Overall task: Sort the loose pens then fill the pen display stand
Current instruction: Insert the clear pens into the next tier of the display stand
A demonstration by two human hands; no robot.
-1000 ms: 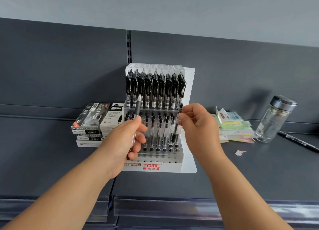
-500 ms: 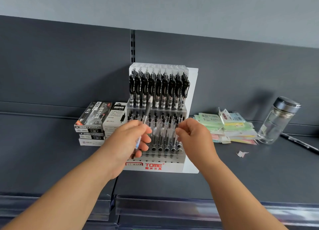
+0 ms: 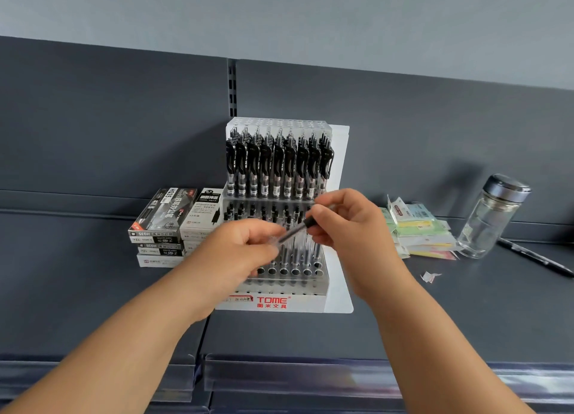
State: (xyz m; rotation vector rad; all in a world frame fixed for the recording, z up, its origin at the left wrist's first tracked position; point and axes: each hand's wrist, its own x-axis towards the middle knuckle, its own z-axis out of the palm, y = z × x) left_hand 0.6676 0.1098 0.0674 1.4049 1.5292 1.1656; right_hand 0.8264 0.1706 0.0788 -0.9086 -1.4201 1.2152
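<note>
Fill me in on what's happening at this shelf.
A person is stocking the pen display stand on a dark shelf. Both hands hold one pen across the front of it: the left hand pinches the clear end, the right hand grips the black end. The stand's top row is full of pens, the middle rows hold some, and the front holes are empty. Pen boxes are stacked to its left; a glass bottle stands off to the right.

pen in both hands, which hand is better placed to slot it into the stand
Right, probably: the right hand pinches the pen by its raised dark end, above the empty holes at the front right of the display stand. The left hand grips the lower end, over the stand's left side.
</note>
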